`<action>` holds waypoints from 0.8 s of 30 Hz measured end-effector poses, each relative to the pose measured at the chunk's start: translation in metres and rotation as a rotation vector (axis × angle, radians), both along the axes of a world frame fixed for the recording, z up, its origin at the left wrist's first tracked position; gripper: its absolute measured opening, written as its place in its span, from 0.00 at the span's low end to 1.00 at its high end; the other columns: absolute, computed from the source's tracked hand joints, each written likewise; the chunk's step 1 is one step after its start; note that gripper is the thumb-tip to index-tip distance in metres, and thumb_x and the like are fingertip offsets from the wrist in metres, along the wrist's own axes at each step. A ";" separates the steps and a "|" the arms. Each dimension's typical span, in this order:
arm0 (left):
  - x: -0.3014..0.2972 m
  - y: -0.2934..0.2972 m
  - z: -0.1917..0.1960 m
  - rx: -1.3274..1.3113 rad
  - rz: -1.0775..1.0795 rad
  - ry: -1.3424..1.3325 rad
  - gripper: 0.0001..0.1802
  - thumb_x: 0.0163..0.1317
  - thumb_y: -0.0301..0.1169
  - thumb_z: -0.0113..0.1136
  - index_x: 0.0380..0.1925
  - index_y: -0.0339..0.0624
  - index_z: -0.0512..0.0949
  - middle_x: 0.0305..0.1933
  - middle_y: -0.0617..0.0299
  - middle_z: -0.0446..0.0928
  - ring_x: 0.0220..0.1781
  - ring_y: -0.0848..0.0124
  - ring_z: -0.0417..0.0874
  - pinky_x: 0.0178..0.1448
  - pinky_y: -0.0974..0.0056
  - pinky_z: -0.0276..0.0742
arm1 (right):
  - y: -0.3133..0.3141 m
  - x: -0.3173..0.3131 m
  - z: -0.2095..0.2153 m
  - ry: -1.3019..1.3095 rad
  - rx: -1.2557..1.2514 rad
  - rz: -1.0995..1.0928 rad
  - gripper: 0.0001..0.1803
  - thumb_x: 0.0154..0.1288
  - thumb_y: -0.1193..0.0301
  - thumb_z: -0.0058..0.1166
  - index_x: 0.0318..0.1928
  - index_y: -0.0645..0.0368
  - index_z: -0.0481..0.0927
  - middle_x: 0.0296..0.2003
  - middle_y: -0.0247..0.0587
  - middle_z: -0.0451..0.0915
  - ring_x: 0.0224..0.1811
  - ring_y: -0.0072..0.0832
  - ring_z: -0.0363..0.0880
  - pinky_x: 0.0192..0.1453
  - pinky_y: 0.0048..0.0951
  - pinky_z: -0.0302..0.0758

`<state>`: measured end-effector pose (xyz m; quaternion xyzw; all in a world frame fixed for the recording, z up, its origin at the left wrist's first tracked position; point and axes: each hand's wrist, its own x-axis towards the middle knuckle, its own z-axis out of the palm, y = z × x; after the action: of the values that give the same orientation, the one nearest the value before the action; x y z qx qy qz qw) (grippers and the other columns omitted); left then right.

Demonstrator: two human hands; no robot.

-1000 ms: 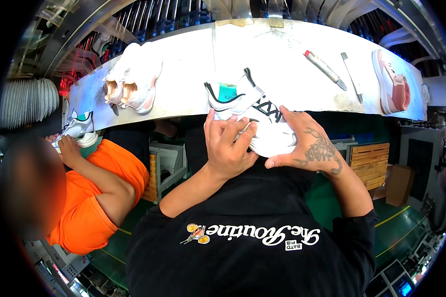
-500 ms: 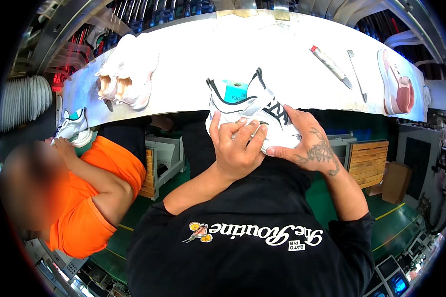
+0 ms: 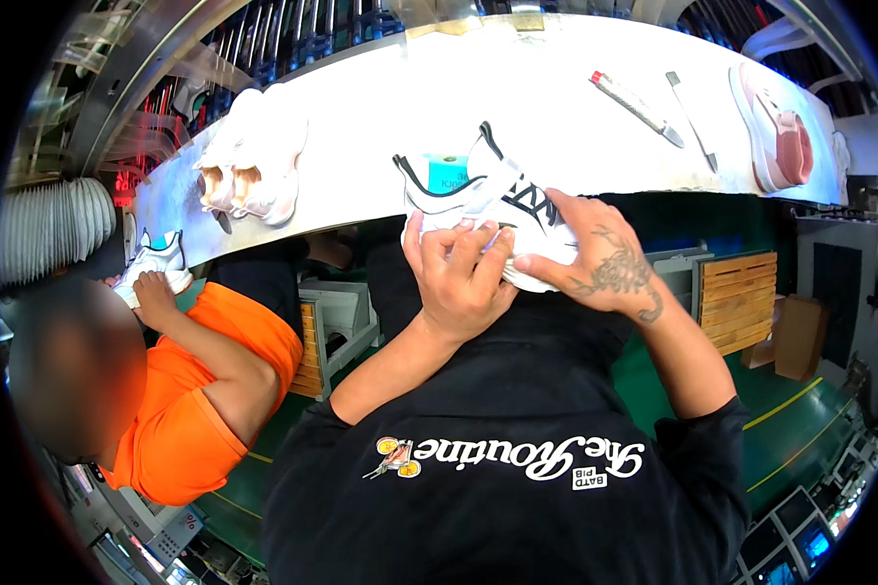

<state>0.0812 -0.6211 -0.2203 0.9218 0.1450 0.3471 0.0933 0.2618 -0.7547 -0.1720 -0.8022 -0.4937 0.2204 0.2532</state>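
Note:
A white sneaker [image 3: 475,201] with black laces and black collar trim is held at the table's near edge, its toe to the right. A turquoise insert [image 3: 448,175] shows inside its opening. My left hand [image 3: 461,278] presses bent fingers against the near side of the shoe, covering part of the sole. Around the toe end wraps my right hand [image 3: 600,258], its thumb low near the sole and its fingers by the laces. The far side of the shoe is hidden.
A white table [image 3: 361,107] curves ahead. On it lie pale sneakers [image 3: 254,161] at left, a red-capped marker [image 3: 636,107], a thin tool [image 3: 693,124] and a pink sneaker [image 3: 773,136] at right. At left, a person in orange [image 3: 205,385] handles another white sneaker [image 3: 156,261].
The whole view has shifted slightly. Both my hands keep their grip on the sneaker with nearly the same finger placement. The person at left has shifted their shoe slightly.

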 end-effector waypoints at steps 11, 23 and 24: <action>-0.005 0.001 -0.007 -0.041 -0.008 -0.039 0.24 0.45 0.36 0.80 0.47 0.47 0.91 0.51 0.65 0.84 0.52 0.58 0.82 0.76 0.27 0.65 | -0.012 -0.002 0.018 0.103 -0.045 0.044 0.62 0.57 0.42 0.82 0.79 0.73 0.70 0.67 0.65 0.81 0.67 0.53 0.80 0.74 0.48 0.76; -0.006 0.012 0.000 -0.085 -0.035 -0.094 0.27 0.42 0.36 0.85 0.46 0.47 0.89 0.53 0.63 0.82 0.54 0.58 0.81 0.76 0.28 0.68 | -0.021 0.018 0.028 0.205 0.073 0.154 0.57 0.55 0.47 0.85 0.75 0.72 0.75 0.71 0.61 0.80 0.72 0.53 0.78 0.77 0.48 0.75; -0.005 0.013 0.000 -0.081 -0.038 -0.100 0.26 0.42 0.36 0.85 0.45 0.48 0.89 0.53 0.64 0.82 0.54 0.58 0.81 0.76 0.29 0.68 | -0.021 0.018 0.029 0.220 0.070 0.146 0.57 0.55 0.47 0.85 0.75 0.71 0.75 0.71 0.61 0.80 0.72 0.53 0.78 0.77 0.47 0.75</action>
<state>0.0763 -0.6080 -0.2207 0.9014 0.1367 0.3848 0.1441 0.2801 -0.7752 -0.1434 -0.7258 -0.5273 0.3077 0.3170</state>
